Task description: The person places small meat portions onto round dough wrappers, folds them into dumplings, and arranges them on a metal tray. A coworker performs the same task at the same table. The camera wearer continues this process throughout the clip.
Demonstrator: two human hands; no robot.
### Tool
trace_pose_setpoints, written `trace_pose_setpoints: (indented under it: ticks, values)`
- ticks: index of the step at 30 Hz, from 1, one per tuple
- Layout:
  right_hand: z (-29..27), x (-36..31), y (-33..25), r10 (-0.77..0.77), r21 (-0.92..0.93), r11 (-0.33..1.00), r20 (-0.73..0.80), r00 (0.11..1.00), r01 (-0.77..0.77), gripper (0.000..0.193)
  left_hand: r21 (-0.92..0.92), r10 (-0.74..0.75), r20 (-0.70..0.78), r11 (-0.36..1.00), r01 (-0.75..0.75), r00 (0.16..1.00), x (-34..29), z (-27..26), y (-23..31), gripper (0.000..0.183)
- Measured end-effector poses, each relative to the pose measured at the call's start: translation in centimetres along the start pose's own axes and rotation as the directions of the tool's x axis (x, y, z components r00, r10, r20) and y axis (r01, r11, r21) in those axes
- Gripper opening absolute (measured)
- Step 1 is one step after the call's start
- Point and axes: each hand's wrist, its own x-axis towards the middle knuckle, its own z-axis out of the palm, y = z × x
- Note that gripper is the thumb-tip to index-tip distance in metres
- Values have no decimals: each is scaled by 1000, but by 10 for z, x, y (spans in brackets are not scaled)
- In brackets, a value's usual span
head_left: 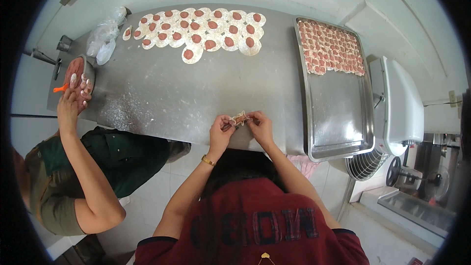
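A partly gathered dumpling point(240, 118), its pale wrapper ruffled around pinkish filling, is held over the near edge of the steel table. My left hand point(221, 129) pinches its left side, and my right hand point(260, 125) grips the right side between the fingers. Both hands are closed on it. Toward the back of the table lie rows of round dough wrappers point(194, 57), slightly overlapping, most with a lump of pink filling in the middle. On my right, a large metal tray point(338, 122) carries tightly packed open-topped dumplings point(331, 46) in its far half.
At the left, a co-worker's hand point(68, 105) is at a metal bowl point(90, 71) of pink filling with an orange-handled tool point(61, 88). Plastic bags point(105, 39) and a metal cup point(64, 43) stand behind. Flour dusts the steel table point(162, 83). A white machine point(398, 103) adjoins the tray.
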Motion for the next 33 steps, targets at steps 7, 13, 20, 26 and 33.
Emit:
trace_pose_setpoints:
  ticks: [7,13,20,26,33]
  values:
    - [-13,-7,0,-204,-51,977,47,978,206,31,201,62,96,976,-80,993,4,4,8,46]
    - [-18,-6,-9,-220,-149,961,91,971,231,26,406,92,164,901,-152,982,4,7,19,43]
    - [-19,-4,-19,-317,-190,920,156,935,344,21,483,122,279,839,-249,953,9,-1,26,32]
    - [-15,-8,-19,-343,-194,905,193,919,378,24,671,57,265,706,-227,963,6,-1,31,21]
    - [-13,-2,-17,-369,-276,858,253,894,432,25,452,130,245,861,-232,961,10,-6,34,27]
